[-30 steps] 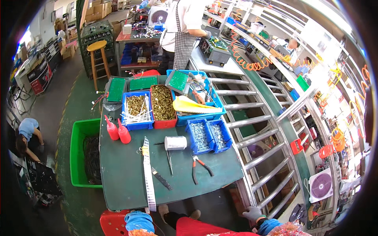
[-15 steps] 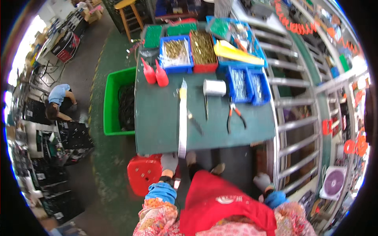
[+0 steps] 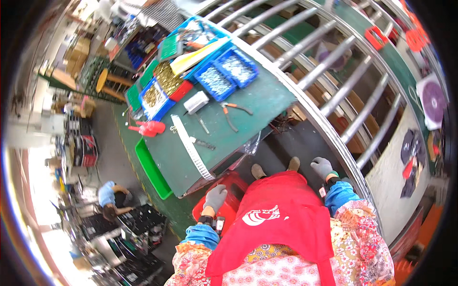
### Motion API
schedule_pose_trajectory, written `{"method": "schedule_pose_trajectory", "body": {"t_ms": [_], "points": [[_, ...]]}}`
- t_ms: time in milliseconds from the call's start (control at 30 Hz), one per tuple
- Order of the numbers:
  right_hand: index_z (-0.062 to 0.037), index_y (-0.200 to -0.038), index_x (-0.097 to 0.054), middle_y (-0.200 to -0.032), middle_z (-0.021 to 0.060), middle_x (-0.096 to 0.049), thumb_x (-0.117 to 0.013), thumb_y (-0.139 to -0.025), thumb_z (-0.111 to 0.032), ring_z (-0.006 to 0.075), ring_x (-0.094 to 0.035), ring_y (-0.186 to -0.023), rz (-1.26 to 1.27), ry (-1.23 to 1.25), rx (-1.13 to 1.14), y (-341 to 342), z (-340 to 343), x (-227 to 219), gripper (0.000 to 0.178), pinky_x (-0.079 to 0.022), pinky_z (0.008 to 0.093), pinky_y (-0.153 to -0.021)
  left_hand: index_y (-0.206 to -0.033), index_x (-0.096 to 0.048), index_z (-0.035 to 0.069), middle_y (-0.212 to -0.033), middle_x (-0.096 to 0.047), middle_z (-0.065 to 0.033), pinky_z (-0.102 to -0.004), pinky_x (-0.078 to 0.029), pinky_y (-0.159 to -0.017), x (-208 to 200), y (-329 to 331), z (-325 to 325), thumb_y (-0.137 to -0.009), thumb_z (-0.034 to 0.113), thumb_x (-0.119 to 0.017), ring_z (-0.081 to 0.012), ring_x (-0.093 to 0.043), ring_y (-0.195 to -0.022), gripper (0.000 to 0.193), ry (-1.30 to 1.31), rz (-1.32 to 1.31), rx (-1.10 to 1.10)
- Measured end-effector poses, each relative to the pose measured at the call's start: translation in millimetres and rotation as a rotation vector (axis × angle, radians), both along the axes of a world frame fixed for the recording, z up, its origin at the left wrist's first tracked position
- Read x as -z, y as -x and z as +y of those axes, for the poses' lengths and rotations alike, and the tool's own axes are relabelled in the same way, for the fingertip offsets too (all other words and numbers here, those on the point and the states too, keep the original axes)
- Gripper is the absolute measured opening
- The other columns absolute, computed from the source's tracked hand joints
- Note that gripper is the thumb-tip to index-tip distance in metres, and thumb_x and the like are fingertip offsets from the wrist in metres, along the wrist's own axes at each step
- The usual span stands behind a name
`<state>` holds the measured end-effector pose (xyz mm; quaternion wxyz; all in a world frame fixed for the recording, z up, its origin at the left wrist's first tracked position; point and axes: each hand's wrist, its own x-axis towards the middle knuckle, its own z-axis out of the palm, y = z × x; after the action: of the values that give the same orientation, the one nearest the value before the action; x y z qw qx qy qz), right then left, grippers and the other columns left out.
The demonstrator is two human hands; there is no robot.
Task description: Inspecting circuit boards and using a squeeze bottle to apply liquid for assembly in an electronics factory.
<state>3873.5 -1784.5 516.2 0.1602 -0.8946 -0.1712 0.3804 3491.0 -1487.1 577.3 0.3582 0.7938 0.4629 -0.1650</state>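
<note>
My left hand [image 3: 215,198], in a grey glove, hangs over the red plastic stool [image 3: 234,183] beside the table's near corner. Its fingers are loosely bent and apart, with nothing visible in them. My right hand [image 3: 321,167], gloved likewise, is raised beside the metal roller conveyor [image 3: 339,138]; it looks empty, fingers half curled and not pressed together. Neither hand touches the green table [image 3: 238,126]. On the table lie a long white strip [image 3: 191,148], a small dark-bladed knife [image 3: 203,143], orange-handled pliers [image 3: 230,116], a thin rod [image 3: 202,124] and a white cylinder [image 3: 196,102].
Blue bins of small metal parts [image 3: 217,81], a red bin of brass-coloured pieces [image 3: 180,90] and red squeeze bottles [image 3: 149,128] stand on the table. A green tub [image 3: 151,169] sits beside it. Another person [image 3: 112,198] bends over black panels at left.
The view has swung to the right, so the table now appears tilted and further left. My left hand has shifted from the stool's edge to above its seat; my right hand stays beside the conveyor.
</note>
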Motion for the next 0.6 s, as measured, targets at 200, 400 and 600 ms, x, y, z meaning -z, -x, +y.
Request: {"method": "schedule_pose_trajectory", "body": {"t_ms": [200,400,600], "points": [[-0.0073,-0.100,-0.070,-0.108,0.0184,-0.066,-0.056,-0.078,-0.030,0.0359,-0.060,-0.106,0.095,0.116,0.213,20,-100,40,0.035,-0.046,0.0419,-0.093,-0.118,-0.060,0.007,-0.107,-0.066,-0.0155,-0.0351,-0.052,-0.082,-29,-66,2,-0.089,0.027,-0.051,-0.0259,-0.068,-0.089,0.037,0.014,-0.019,0.153],[-0.0049,-0.096,-0.071,-0.097,0.0173,-0.069,-0.061,-0.077,-0.024,0.0348,-0.065,-0.095,0.245,0.134,0.534,60,-181,82,0.029,-0.050,0.0386,-0.084,-0.117,-0.060,0.007,-0.108,-0.066,-0.0163,-0.0375,-0.052,-0.083,-32,-101,-22,-0.088,0.028,-0.052,-0.0303,-0.066,-0.093,0.037,-0.076,0.055,0.433],[-0.0057,-0.097,-0.070,-0.094,0.0172,-0.069,-0.063,-0.078,-0.025,0.0346,-0.065,-0.091,0.083,-0.059,0.254,83,-221,142,0.028,-0.051,0.0394,-0.081,-0.113,-0.062,0.006,-0.110,-0.065,-0.0169,-0.0389,-0.048,-0.091,-41,-140,-30,-0.087,0.029,-0.053,-0.0333,-0.061,-0.104,0.036,-0.100,-0.058,0.308]]}}
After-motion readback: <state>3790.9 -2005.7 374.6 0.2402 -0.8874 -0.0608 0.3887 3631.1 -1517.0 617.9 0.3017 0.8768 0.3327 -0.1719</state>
